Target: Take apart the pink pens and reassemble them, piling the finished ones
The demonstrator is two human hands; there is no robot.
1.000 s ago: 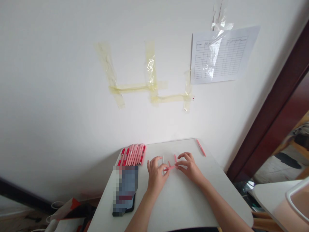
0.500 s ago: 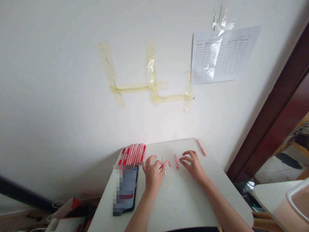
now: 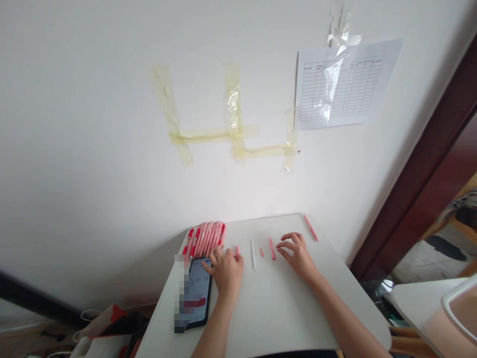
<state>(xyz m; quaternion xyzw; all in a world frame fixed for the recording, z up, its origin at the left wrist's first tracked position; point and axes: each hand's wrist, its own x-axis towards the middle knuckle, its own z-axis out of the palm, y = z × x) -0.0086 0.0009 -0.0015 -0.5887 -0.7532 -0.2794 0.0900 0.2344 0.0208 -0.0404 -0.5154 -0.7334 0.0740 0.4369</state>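
Observation:
My left hand [image 3: 225, 271] is beside the phone, its thumb and a finger closed on a short pink pen barrel piece [image 3: 237, 252] at the table surface. Its other fingers are bent near the lower ends of the pink pens. Toward the right, my right hand [image 3: 297, 254] rests with thumb and index pinched; anything between them is too small to make out. Just left of its fingertips lies a pink pen part [image 3: 272, 248]. A white refill [image 3: 253, 254] and a small pink pen tip [image 3: 261, 252] lie between my hands.
A row of pink pens [image 3: 208, 238] lies at the table's back left. The phone [image 3: 199, 298] lies in front of them, partly pixelated. Another pink pen [image 3: 310, 227] is at the back right. The white table [image 3: 276, 308] meets a wall with a taped paper sheet [image 3: 339, 89].
My left hand has moved left and lowered with the pink barrel piece, now upright in view instead of slanted. The white refill is uncovered. My right hand has barely moved.

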